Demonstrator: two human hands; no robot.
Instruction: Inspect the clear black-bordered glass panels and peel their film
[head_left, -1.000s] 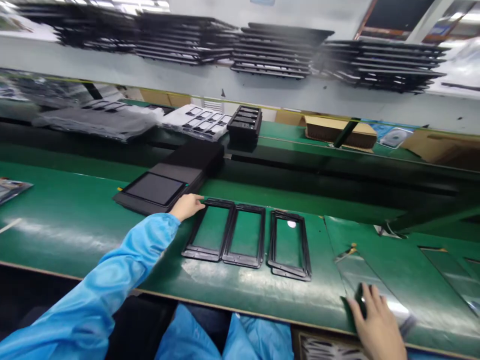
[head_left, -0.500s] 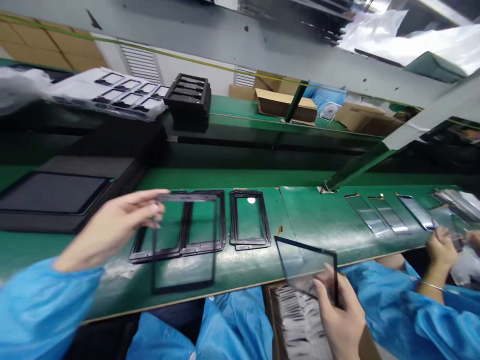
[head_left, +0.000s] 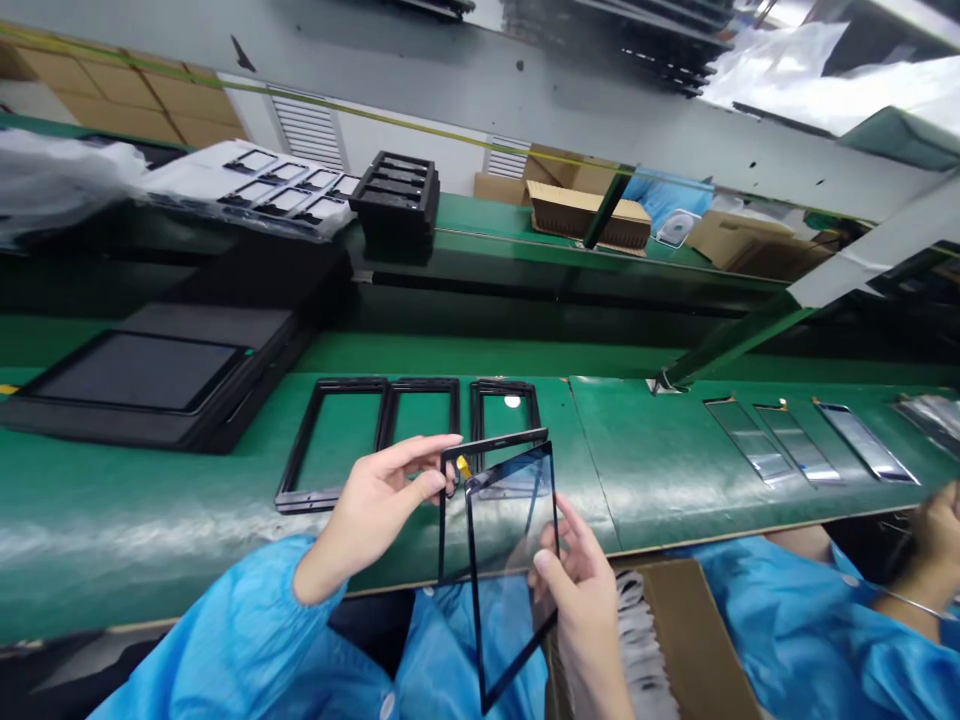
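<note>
My left hand (head_left: 397, 500) pinches the upper left corner of a thin black rectangular frame (head_left: 442, 535). In my right hand (head_left: 574, 580) is a clear glass touch panel (head_left: 510, 540) with a black border, gripped by its right edge. The panel is tilted and overlaps the front of the frame; whether they touch I cannot tell. A small yellow flex tab (head_left: 463, 466) shows at the panel's top left corner. Behind my hands, more black frames (head_left: 304, 450) lie on the green bench (head_left: 405, 545), partly stacked.
A tablet-like screen (head_left: 135, 370) rests on a dark slab at left. Several glass panels (head_left: 750, 440) lie to the right, near a co-worker's hand (head_left: 937, 530). Black trays (head_left: 397, 190) stand on the back shelf. An open cardboard box (head_left: 682, 620) is below the bench edge.
My left hand has brought the frame rightward, and my right hand has moved left with the touch panel, turning it more upright. The two pieces now overlap in front of me.
</note>
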